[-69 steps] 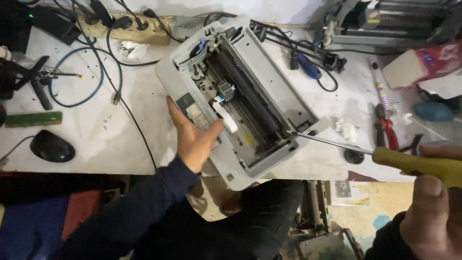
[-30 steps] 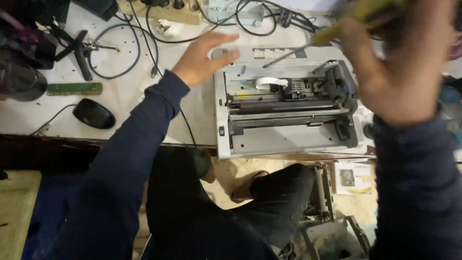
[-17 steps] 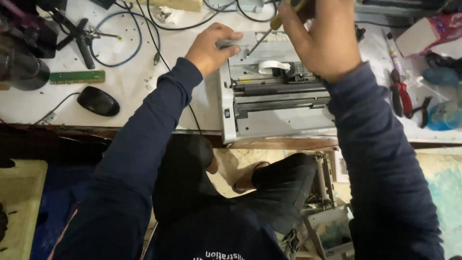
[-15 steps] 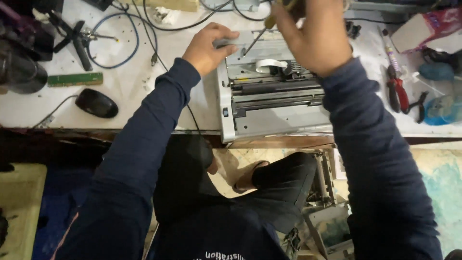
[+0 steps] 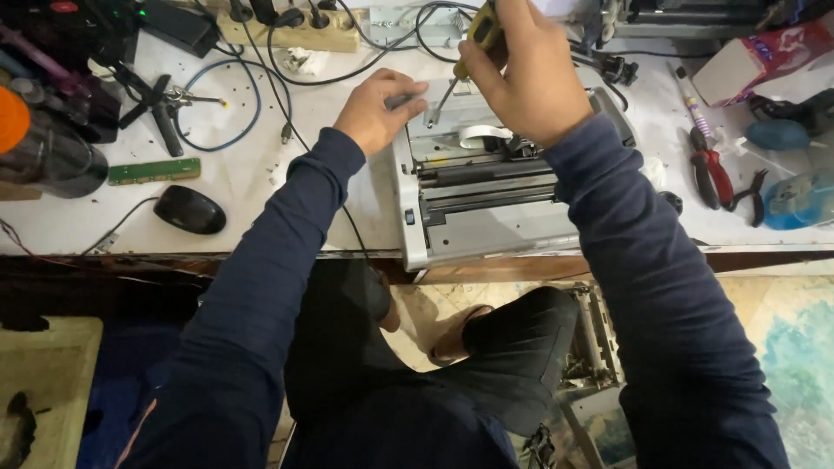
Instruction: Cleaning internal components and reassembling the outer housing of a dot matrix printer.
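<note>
Right hand (image 5: 530, 82) fist-wrapped round yellow-handled screwdriver (image 5: 480, 30); shaft slants down-left from grip, tip at rear-left corner of opened printer (image 5: 486, 204). Left hand (image 5: 378, 108) nearer tip, fingers curled, pinching small part just beside it.

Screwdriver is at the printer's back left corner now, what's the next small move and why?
Probably press the screwdriver tip down and start turning. The right hand grips its yellow handle, the shaft angles down to the open printer at its far left corner, and the left hand braces that corner.
</note>
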